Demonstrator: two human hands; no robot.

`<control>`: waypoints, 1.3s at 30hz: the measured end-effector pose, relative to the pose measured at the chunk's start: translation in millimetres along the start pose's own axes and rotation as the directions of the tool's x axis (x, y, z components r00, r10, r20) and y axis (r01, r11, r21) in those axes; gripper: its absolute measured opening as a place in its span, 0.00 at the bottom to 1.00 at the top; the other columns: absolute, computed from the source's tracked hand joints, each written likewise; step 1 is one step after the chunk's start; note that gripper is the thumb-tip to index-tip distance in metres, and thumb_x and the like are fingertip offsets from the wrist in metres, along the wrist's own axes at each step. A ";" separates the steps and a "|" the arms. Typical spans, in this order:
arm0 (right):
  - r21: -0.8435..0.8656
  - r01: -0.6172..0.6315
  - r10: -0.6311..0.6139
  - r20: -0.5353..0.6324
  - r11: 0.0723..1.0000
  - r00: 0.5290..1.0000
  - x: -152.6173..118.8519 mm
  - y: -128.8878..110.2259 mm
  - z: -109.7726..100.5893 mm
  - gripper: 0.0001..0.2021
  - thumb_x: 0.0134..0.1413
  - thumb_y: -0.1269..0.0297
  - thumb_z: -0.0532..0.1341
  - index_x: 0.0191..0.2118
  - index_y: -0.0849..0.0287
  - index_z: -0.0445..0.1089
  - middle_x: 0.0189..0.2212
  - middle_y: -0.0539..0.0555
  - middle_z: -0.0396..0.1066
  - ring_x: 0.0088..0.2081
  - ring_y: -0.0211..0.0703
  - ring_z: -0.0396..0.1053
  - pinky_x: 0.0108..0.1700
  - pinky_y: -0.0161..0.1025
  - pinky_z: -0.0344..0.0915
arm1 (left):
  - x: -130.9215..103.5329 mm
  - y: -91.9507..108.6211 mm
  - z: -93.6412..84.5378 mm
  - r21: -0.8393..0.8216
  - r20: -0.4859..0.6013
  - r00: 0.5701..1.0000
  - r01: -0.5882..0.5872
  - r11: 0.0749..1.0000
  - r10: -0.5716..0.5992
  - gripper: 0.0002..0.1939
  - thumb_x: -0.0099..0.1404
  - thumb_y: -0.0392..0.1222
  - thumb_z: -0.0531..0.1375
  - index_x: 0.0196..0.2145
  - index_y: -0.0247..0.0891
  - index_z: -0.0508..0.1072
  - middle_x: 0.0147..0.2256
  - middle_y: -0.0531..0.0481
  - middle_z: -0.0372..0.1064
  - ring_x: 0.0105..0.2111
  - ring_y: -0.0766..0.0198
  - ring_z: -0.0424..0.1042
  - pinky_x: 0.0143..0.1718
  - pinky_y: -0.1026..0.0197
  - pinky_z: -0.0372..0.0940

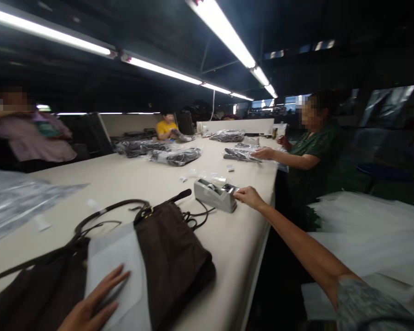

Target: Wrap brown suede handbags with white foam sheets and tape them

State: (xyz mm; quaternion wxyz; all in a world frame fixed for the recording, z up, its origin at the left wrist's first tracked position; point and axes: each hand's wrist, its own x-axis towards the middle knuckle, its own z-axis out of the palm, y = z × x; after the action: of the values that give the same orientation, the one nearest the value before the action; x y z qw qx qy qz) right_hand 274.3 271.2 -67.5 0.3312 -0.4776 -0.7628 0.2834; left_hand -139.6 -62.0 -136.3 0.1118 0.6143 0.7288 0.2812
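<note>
A dark brown bag (175,248) with long straps lies on the pale table (227,248), and a white sheet (115,257) is laid across its middle. My left hand (98,299) rests on this sheet with fingers spread. Beyond the bag stands a grey tape dispenser (214,195). My right hand (250,197), at the end of my stretched arm, is closed in a pinch at the dispenser's cutting end; what its fingertips hold is too small to make out.
Plastic-wrapped bundles (175,156) lie farther along the table. At the right a person in green (313,147) handles a wrapped item. Clear plastic (24,197) covers the left side. White sheets (372,234) are piled at the right. Two other people are across the table.
</note>
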 end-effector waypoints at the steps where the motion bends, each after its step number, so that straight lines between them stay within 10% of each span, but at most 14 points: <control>1: -0.022 0.000 0.000 -0.005 1.000 1.000 -1.7 -0.7 -0.3 0.14 0.46 0.57 0.59 0.19 0.62 0.70 0.14 0.47 0.61 0.21 0.34 0.57 0.27 0.33 0.51 | -4.8 10.0 -2.1 -0.062 0.027 0.999 0.037 0.997 -0.035 0.26 0.54 0.57 0.57 0.51 0.52 0.72 0.59 0.57 0.57 0.60 0.50 0.56 0.61 0.50 0.53; 10: -0.146 0.031 -0.047 -0.106 0.989 0.993 -63.1 -10.3 -13.8 0.22 0.42 0.48 0.60 0.09 0.57 0.60 0.11 0.52 0.59 0.19 0.40 0.58 0.25 0.38 0.51 | -12.2 50.9 -9.1 -0.325 0.075 0.990 0.140 0.935 -0.122 0.31 0.48 0.42 0.57 0.52 0.34 0.70 0.63 0.42 0.52 0.63 0.51 0.51 0.65 0.50 0.43; 15: 0.355 0.087 -0.143 0.132 0.931 0.981 -126.7 -112.4 24.3 0.21 0.46 0.45 0.64 0.34 0.60 0.78 0.17 0.49 0.63 0.21 0.34 0.56 0.24 0.34 0.53 | -11.2 46.0 -3.8 -0.352 0.069 0.992 0.123 0.928 -0.105 0.31 0.47 0.40 0.56 0.52 0.34 0.70 0.64 0.41 0.50 0.63 0.51 0.51 0.65 0.51 0.43; 21: 0.515 -0.117 -0.213 0.537 0.849 0.816 -173.4 -209.1 119.5 0.17 0.46 0.51 0.66 0.28 0.63 0.77 0.16 0.48 0.65 0.19 0.30 0.56 0.22 0.30 0.53 | -11.4 45.8 1.2 -0.337 0.043 0.993 0.119 0.934 -0.110 0.31 0.50 0.44 0.58 0.53 0.33 0.69 0.64 0.41 0.50 0.64 0.52 0.49 0.65 0.52 0.43; 32: 0.365 -0.361 0.016 0.683 0.858 0.730 -181.9 -216.6 201.4 0.13 0.53 0.74 0.58 0.19 0.64 0.66 0.13 0.48 0.64 0.13 0.27 0.56 0.16 0.26 0.51 | -11.1 43.4 3.9 -0.342 0.020 0.994 0.109 0.934 -0.109 0.31 0.52 0.49 0.59 0.52 0.31 0.70 0.63 0.37 0.51 0.63 0.50 0.51 0.65 0.53 0.44; 35: 0.336 -0.388 0.055 0.691 0.858 0.721 -181.0 -212.4 207.7 0.05 0.52 0.76 0.56 0.30 0.66 0.70 0.12 0.46 0.64 0.12 0.30 0.58 0.15 0.26 0.53 | -10.8 41.7 5.8 -0.343 0.015 0.994 0.106 0.933 -0.108 0.29 0.53 0.44 0.57 0.52 0.31 0.69 0.63 0.38 0.51 0.64 0.52 0.50 0.65 0.54 0.44; 39: 0.308 -0.365 0.049 0.702 0.879 0.710 -179.3 -207.5 213.7 0.27 0.46 0.82 0.55 0.55 0.65 0.58 0.11 0.43 0.65 0.12 0.35 0.61 0.15 0.26 0.57 | -11.0 40.1 7.5 -0.343 0.011 0.994 0.103 0.934 -0.106 0.30 0.51 0.39 0.55 0.53 0.31 0.69 0.63 0.39 0.51 0.64 0.54 0.50 0.65 0.54 0.43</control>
State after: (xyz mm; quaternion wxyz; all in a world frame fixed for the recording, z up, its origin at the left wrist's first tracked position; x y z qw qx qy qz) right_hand 54.4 2.6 -86.7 0.0924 -0.3420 -0.6891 0.6321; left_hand -100.1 -67.0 -122.4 0.2293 0.5447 0.7006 0.3998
